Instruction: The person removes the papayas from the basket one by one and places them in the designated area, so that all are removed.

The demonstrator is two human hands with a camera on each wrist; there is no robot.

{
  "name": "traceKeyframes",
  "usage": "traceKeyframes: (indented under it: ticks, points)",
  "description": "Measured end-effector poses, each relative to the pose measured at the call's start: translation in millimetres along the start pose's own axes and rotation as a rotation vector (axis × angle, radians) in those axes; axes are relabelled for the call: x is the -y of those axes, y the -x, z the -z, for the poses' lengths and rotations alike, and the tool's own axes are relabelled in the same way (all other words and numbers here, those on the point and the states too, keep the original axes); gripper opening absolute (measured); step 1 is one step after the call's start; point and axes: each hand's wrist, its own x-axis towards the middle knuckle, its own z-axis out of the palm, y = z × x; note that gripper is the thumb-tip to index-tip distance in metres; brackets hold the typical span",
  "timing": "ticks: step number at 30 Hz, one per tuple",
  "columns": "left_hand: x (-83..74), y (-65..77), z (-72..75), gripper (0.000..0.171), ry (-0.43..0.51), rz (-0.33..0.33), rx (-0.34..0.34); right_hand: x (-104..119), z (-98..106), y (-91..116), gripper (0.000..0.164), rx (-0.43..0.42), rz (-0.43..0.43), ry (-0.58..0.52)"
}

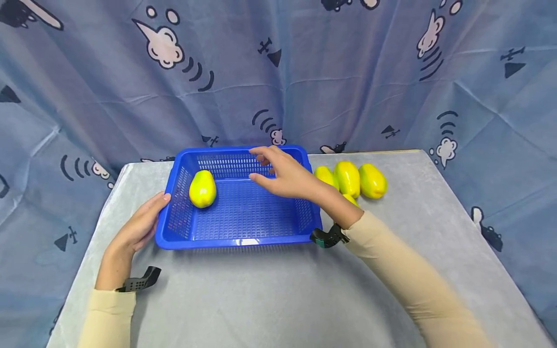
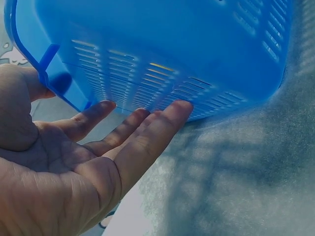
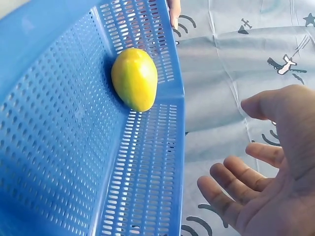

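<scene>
A blue plastic basket (image 1: 256,240) with slotted walls stands on the table. At its left end my left hand (image 1: 141,222) holds the rim, thumb over the edge; in the left wrist view the fingers (image 2: 147,142) reach along the outer slotted wall. One glossy yellow-green papaya (image 1: 202,189) lies inside, towards the left end. Above the right part of the basket hovers my right hand (image 1: 285,173), fingers loosely spread and nothing in them. The right wrist view shows its palm beside the long rim, with the papaya (image 3: 134,79) in the far corner.
Several more papayas (image 1: 347,179) are grouped on the table right of the basket, partly behind my right forearm. The grey table (image 1: 270,299) extends in front of the basket. A blue patterned curtain (image 1: 235,87) hangs right behind the table's back edge.
</scene>
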Motion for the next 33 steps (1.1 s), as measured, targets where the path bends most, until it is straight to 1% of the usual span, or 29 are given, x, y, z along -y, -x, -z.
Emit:
traceKeyframes:
  ticks: [3,6,12,15,17,20,25,30,33]
  points:
    - [1.4,2.0,1.8,0.07,0.008,0.004,-0.002,0.9,-4.6,-5.8,0.059,0.022,0.005,0.004]
    - [1.5,0.9,2.0,0.068,0.004,-0.003,0.004,0.0,-7.0,-8.8,0.057,0.035,0.006,0.007]
    - [1.7,2.2,4.9,0.053,0.019,-0.029,0.02,-0.8,-14.7,-19.5,0.056,0.068,0.001,0.017]
    - [2.7,2.5,4.7,0.043,0.027,-0.039,0.026,0.0,-19.0,-25.6,0.054,0.1,0.001,0.035]
    - [3.7,1.7,3.3,0.04,0.034,-0.043,0.029,-0.9,-22.0,-29.5,0.053,0.117,0.002,0.048]
    - [4.8,1.2,1.7,0.045,0.039,-0.048,0.026,-2.1,-27.2,-35.0,0.05,0.137,-0.002,0.058]
    - [5.4,3.1,0.5,0.066,0.022,-0.031,0.014,-4.0,-37.7,-42.9,0.05,0.183,-0.004,0.069]
    - [4.1,2.7,0.8,0.071,0.013,-0.026,0.015,-6.0,-48.4,-52.7,0.046,0.202,0.006,0.053]
    - [4.2,2.0,1.2,0.072,0.015,-0.026,0.017,-6.3,-54.4,-58.5,0.047,0.21,0.006,0.037]
